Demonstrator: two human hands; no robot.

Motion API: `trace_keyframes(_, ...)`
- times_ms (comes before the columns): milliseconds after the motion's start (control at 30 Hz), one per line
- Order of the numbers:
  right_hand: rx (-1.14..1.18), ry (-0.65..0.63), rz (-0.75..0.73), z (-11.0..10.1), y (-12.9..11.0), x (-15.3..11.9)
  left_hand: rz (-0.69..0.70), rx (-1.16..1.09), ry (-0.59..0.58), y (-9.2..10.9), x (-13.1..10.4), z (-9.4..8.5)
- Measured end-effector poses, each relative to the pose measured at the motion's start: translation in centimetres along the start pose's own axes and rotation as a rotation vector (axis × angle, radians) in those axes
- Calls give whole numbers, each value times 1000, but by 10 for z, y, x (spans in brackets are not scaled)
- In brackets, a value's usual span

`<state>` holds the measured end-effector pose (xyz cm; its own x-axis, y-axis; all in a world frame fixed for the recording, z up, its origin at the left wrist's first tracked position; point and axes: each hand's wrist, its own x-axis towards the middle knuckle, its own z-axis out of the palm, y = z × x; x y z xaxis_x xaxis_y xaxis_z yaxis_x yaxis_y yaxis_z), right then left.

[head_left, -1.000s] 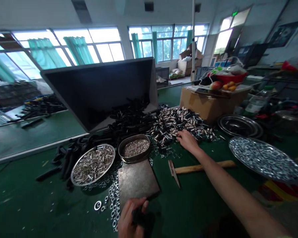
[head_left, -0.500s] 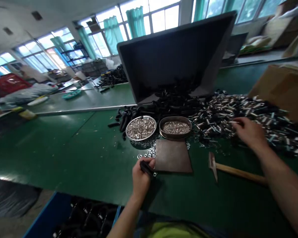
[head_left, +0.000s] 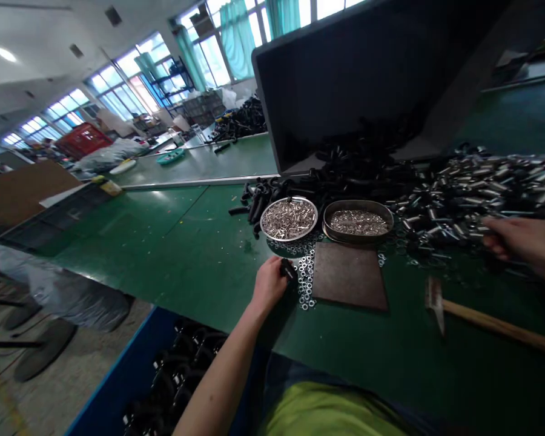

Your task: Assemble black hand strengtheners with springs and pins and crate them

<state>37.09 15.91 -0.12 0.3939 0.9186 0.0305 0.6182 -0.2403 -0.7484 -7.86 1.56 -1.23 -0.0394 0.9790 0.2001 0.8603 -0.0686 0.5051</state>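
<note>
My left hand [head_left: 270,283] is closed round a black part [head_left: 289,270], just left of the scattered nuts [head_left: 306,281] and the dark square plate [head_left: 349,275]. At the right, my right hand [head_left: 520,239] has its fingers pressed together at the edge of the pile of metal fittings [head_left: 472,188]; what is between them, if anything, is too small to name. A round dish of small pins [head_left: 289,219] and an oval tin [head_left: 358,221] stand behind the plate. The hammer [head_left: 490,321] lies in front of my right hand.
Black tubes [head_left: 258,200] are heaped behind the dish, before a large dark bin [head_left: 367,85]. A blue crate [head_left: 131,363] of black parts stands below the green table's front edge [head_left: 209,318]. A grey crate [head_left: 59,218] is at the far left.
The view has swung left and tilted. My left hand has moved from the plate's lower left corner up beside the nuts, still holding the black part. My right hand remains at the fittings pile.
</note>
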Motion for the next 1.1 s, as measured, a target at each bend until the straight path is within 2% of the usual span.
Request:
trace_keyframes(100,299,-102,111,1,-22,-22,29,63,-58,3,8,9)
trace_keyframes(233,498,-174,73,1,-44,-54,69,47,-75,2,15,13)
trace_keyframes(367,584,-323,13,14,-61,-102,53,-57,-46,10,16,5)
trace_keyframes(433,607,-437,-18,26,-71,-134,-70,-305,-16,23,10,-2)
trace_keyframes(500,661,-552,-52,40,-82,-168,-242,-674,-25,41,1,-5)
trace_keyframes(600,771,-705,-69,57,-97,-212,-442,-1170,-118,68,-18,-1)
trace_keyframes(667,825,-785,-48,65,-105,-230,-505,-1352,-160,82,-29,4)
trace_keyframes(800,881,-840,5,76,-109,-242,-502,-1425,-140,90,-41,10)
trace_keyframes(1000,962,-900,115,83,-105,-240,-452,-1439,-153,86,-42,11)
trace_keyframes(1100,991,-919,122,85,-104,-238,-447,-1414,-149,84,-42,12)
